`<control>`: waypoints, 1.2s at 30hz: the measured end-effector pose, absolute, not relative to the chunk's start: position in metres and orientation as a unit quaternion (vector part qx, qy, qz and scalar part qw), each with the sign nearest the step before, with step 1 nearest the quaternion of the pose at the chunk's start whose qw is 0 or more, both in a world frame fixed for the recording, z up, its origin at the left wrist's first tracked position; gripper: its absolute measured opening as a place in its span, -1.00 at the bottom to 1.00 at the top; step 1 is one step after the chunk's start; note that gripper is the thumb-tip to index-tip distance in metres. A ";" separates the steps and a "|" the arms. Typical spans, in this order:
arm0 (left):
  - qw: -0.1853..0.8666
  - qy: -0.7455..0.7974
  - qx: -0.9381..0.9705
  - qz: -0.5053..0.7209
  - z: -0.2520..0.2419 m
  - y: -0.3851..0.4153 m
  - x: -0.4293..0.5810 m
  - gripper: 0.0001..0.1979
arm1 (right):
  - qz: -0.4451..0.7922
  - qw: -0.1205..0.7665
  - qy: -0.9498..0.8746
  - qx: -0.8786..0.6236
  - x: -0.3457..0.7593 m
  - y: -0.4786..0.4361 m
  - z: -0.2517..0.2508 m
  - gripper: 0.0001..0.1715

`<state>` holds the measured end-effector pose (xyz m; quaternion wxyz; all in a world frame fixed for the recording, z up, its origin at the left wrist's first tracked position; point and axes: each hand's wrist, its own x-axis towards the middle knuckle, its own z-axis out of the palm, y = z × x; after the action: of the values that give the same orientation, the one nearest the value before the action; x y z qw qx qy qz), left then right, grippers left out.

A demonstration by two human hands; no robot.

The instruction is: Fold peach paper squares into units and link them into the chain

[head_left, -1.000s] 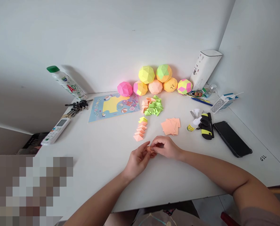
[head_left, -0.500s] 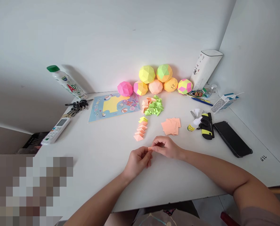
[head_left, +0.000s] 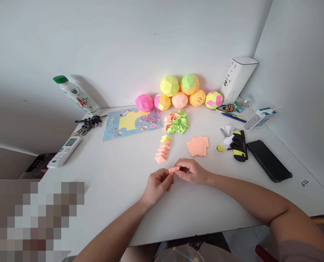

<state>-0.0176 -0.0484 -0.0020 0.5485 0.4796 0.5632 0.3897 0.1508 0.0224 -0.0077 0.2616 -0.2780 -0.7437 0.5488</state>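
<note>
My left hand point(head_left: 158, 185) and my right hand point(head_left: 193, 171) meet over the white table point(head_left: 118, 182), both pinching a small folded orange paper piece point(head_left: 174, 169) between them. Just beyond it lies a row of folded orange units point(head_left: 162, 150) with a yellow one at its far end. A loose stack of flat orange paper squares point(head_left: 198, 146) lies to the right of that row. Farther back sits a heap of green and orange folded units point(head_left: 177, 123). Several paper balls point(head_left: 179, 94) in pink, yellow, orange and green line the wall.
A phone point(head_left: 268, 160), a yellow-black tool point(head_left: 239, 146) and a small glue bottle point(head_left: 223, 144) lie at right. A white box point(head_left: 236, 80) and a carton point(head_left: 259, 119) stand behind them. At left are a remote point(head_left: 64, 151), keys point(head_left: 88, 123), a bottle point(head_left: 77, 95) and a picture card point(head_left: 132, 123).
My left hand's fingers have closed from spread to a pinch on the orange piece. The piece now shows more between the two hands, which have shifted slightly.
</note>
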 end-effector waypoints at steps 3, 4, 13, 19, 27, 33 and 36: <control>0.548 0.570 0.477 0.383 0.000 -0.049 -0.018 -0.65 | 0.555 0.269 -0.737 -0.274 0.151 0.021 -0.010 -0.81; 0.548 0.573 0.475 0.382 0.000 -0.049 -0.017 -0.65 | 0.556 0.269 -0.736 -0.277 0.152 0.021 -0.010 -0.80; 0.544 0.567 0.477 0.394 -0.004 -0.049 -0.017 -0.67 | 0.546 0.252 -0.746 -0.285 0.150 0.021 -0.009 -0.92; 0.520 0.570 0.512 0.378 -0.005 -0.050 -0.016 -0.66 | 0.533 0.238 -0.750 -0.311 0.148 0.018 -0.007 -0.93; 0.498 0.579 0.508 0.398 0.001 -0.051 -0.012 -0.67 | 0.553 0.242 -0.728 -0.324 0.150 0.020 -0.005 -0.95; 0.516 0.577 0.488 0.403 0.000 -0.051 -0.017 -0.66 | 0.592 0.241 -0.701 -0.317 0.153 0.026 -0.008 -0.92; 0.530 0.571 0.481 0.403 -0.001 -0.051 -0.019 -0.65 | 0.607 0.239 -0.694 -0.305 0.155 0.027 -0.008 -0.91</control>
<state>-0.0194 -0.0508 -0.0008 0.5302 0.4807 0.5707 0.4027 0.1546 0.0274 -0.0084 0.2387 -0.3047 -0.6944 0.6066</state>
